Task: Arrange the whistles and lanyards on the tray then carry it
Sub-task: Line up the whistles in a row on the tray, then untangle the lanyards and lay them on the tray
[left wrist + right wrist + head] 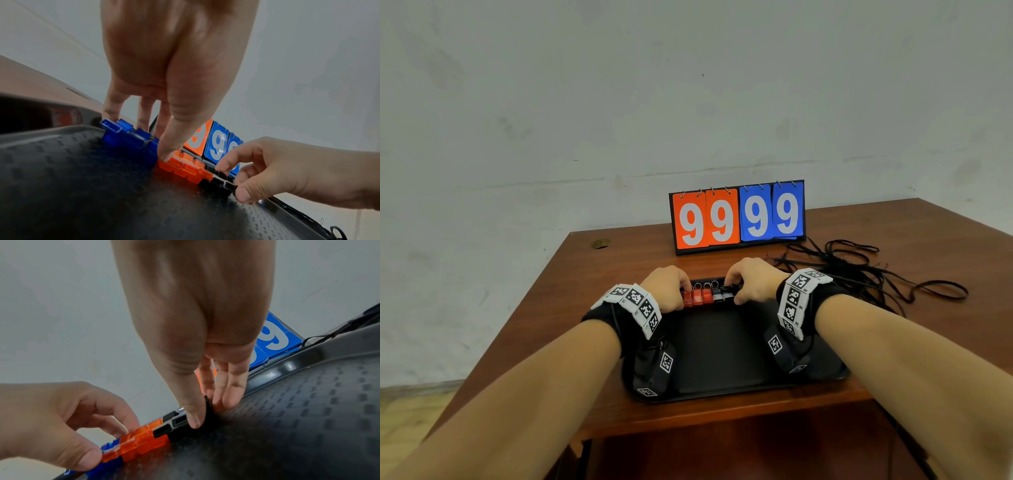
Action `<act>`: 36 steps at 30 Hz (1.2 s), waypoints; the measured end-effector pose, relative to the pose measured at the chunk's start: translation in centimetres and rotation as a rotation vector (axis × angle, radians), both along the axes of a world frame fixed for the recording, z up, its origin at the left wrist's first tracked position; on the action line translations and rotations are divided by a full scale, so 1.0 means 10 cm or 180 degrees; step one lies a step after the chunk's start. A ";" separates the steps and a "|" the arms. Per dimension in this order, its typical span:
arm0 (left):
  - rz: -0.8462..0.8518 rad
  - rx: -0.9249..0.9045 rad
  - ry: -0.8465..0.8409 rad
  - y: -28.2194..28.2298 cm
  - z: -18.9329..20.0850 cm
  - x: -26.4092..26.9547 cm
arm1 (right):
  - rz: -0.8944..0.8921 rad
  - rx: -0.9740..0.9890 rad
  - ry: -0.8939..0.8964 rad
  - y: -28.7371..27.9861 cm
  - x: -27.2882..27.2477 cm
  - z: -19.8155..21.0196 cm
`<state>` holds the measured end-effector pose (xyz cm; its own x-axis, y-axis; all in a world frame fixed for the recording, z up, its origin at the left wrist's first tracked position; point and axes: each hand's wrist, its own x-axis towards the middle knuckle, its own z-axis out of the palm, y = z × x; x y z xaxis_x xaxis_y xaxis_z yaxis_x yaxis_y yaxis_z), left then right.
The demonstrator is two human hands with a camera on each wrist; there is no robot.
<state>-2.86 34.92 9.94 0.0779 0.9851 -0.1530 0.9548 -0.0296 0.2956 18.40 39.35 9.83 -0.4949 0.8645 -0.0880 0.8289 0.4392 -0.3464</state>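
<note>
A row of small plastic whistles sits side by side along the far edge of the flat black bumpy plastic tray (722, 349), which lies on the brown wooden worktop (619, 342). The see-through blue whistles (127, 138) are at the left end, the see-through orange whistles (183, 167) in the middle, and the black whistles (218, 183) at the right end.

The left hand (667, 287) has its fingers curled down on the blue end, with the thumb pressing on the first orange one. The right hand (753, 281) pinches the last black whistle between thumb and fingers. I think the two hands squeeze from both ends so the row stays tight and straight.

The tangled black cord lanyards (866, 270) lie in a heap on the worktop, to the right of the tray and not on it yet. They most likely go on next. A red and blue flip scoreboard (736, 216) showing nines stands behind the tray.
</note>
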 end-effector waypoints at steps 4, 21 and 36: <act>0.0029 0.0041 -0.0095 -0.04 0.03 0.00 | -0.0022 -0.0008 0.0035 -0.06 0.02 0.02; -0.0496 0.0667 -0.0219 -0.63 0.71 1.21 | -0.0375 0.0262 0.0678 -0.81 1.15 0.54; -0.0884 0.0619 -0.0121 -0.45 0.45 2.79 | -0.1186 0.0295 0.0829 -1.04 2.87 0.33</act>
